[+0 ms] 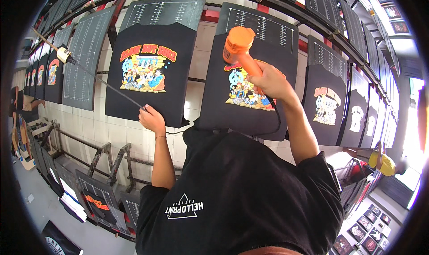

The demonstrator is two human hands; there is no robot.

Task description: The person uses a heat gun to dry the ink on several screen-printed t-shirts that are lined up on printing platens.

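Note:
My right hand (pixel 273 82) is wrapped round the handle of an orange hair dryer (pixel 240 41), whose head hangs over a black T-shirt (pixel 212 109). The dryer partly hides that shirt's colourful cartoon print. From the handle a thin black cord loops down over the shirt. My left hand (pixel 153 119) is closed on a taut dark cable (pixel 109 86), which runs up and left to a pale plug connector (pixel 65 54). Beside this hand lies a second black T-shirt (pixel 118 100) with a full-colour print, spread on a dark printing board (pixel 163 11).
More boards with printed black shirts (pixel 326 96) line both sides. Dark metal rails (pixel 295 13) run behind them. Lower left stands a metal frame (pixel 116 159) over pale floor tiles. A person in yellow (pixel 383 162) is at far right; another person (pixel 27 104) is at far left.

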